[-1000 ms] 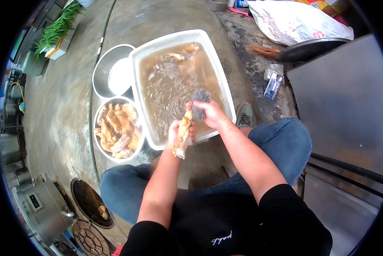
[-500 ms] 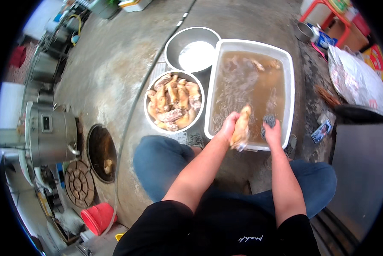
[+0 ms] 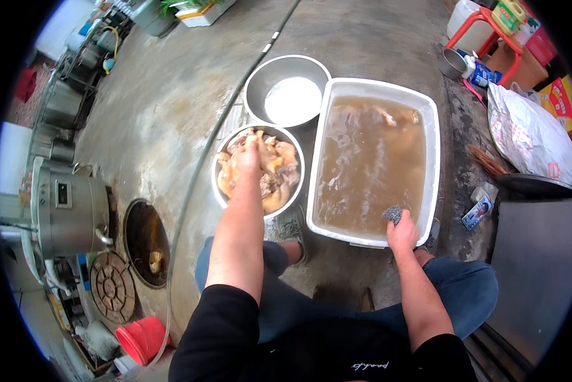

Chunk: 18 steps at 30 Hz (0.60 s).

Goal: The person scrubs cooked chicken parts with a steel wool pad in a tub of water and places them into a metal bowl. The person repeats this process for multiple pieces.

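the left hand (image 3: pixel 247 159) is in the near steel bowl (image 3: pixel 302 167), over and touching the pieces of meat (image 3: pixel 278 154); its fingers are blurred and partly hidden, so i cannot tell whether that grip is apart or together on a piece; the right hand (image 3: pixel 403 234) has its grip clamped on a grey scrubber (image 3: pixel 393 214), which juts out past the fingers, above the near right part of the white tub (image 3: pixel 433 159);

counted from the left: one big steel pot (image 3: pixel 76 204); one round cover (image 3: pixel 112 286); one open floor hole (image 3: pixel 144 232), just beside the cover; one red bucket (image 3: pixel 141 339); one hose (image 3: pixel 271 42) across the floor; two round steel bowls, the near one heaped with meat too jumbled to count, the far one (image 3: pixel 259 89) showing a bright white patch inside; one tub of murky brown water, just right of the bowls, with two bits of meat (image 3: pixel 386 116) showing at its far side; one red stool (image 3: pixel 465 28); one white sack (image 3: pixel 534 130)
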Tool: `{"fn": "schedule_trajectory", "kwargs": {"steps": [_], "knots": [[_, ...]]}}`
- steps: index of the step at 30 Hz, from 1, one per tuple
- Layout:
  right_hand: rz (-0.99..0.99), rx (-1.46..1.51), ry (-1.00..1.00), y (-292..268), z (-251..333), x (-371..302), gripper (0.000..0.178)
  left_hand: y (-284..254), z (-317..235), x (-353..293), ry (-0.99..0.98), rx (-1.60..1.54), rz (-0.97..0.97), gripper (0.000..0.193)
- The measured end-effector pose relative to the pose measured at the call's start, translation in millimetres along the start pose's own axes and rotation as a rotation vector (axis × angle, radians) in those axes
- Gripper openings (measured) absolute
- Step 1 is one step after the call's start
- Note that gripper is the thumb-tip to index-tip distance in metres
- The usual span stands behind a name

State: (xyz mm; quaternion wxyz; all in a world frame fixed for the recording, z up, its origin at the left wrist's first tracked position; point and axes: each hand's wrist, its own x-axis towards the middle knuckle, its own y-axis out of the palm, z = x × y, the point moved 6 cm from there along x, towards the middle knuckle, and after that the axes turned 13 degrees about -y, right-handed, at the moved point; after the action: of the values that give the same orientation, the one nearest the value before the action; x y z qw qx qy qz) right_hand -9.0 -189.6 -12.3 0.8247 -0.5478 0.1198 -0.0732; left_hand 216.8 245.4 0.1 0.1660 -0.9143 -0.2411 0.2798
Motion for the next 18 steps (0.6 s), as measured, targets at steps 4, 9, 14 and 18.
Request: {"fn": "schedule_trajectory", "kwargs": {"steps": [4, 9, 14, 18], "knots": [[0.062, -0.038, 0.026, 8.3, 0.3, 1.8, 0.037, 25.2, 36.2, 70.8, 0.231, 0.576, -0.126, 0.07], [0.112, -0.068, 0.039, 8.4, 0.2, 0.2, 0.038, 103.1, 101.5, 93.2, 0.479, 0.756, -0.099, 0.046], [0.088, -0.037, 0.016, 18.8, -5.1, -5.7, 0.037, 114.5, 127.6, 116.7, 0.26, 0.505, 0.308, 0.063], [0.08, -0.023, 0.016, 10.9, -1.4, -4.0, 0.036, 102.6, 83.2, 98.8, 0.188, 0.608, 0.416, 0.057]]}}
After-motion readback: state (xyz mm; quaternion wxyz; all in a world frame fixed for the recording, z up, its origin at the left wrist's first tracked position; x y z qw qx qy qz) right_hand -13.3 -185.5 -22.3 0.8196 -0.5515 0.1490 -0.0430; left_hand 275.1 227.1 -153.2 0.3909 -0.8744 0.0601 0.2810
